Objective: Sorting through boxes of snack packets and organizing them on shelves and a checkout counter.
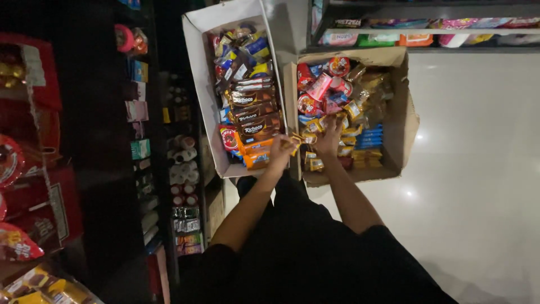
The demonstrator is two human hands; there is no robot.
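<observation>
Gold wrappers [297, 139]: small, shiny, between two boxes. Left hand [279, 151]: fingers closed, gripping wrappers. Right hand [328, 139]: reaching into right box [406, 121], fingers on snacks [337, 95], grip unclear. Left box [197, 84] far-left.

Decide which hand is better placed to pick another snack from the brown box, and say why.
Probably the right hand: it already rests on packets inside the brown box, while the left hand holds a gold packet over the gap beside the white box.
</observation>
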